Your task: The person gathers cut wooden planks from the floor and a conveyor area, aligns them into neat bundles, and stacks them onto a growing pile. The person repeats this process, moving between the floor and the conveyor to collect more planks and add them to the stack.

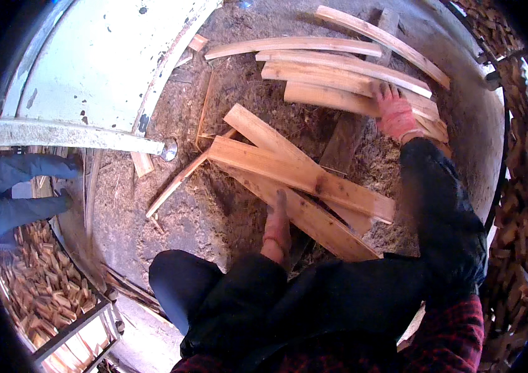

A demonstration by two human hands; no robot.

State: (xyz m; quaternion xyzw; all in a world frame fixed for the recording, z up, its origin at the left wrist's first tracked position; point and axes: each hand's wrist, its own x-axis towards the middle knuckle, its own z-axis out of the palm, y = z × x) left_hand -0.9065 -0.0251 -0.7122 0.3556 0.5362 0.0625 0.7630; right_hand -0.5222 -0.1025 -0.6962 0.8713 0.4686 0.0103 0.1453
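I wear pink work gloves with dark fingertips. My right hand lies with its fingers spread over the right end of a row of pale planks on the ground. My left hand is nearer to me, seen side-on, its fingers stretched out against the lower plank of a crossed pile. On top of that pile lies another plank with a dark knot. A third plank slants underneath it. Whether my left palm presses on the wood is hidden.
A white, chipped metal panel stands at upper left. Below it show another person's blue-clothed limbs. Crates of split wood stand at lower left and along the right. Sawdust and bark cover the ground.
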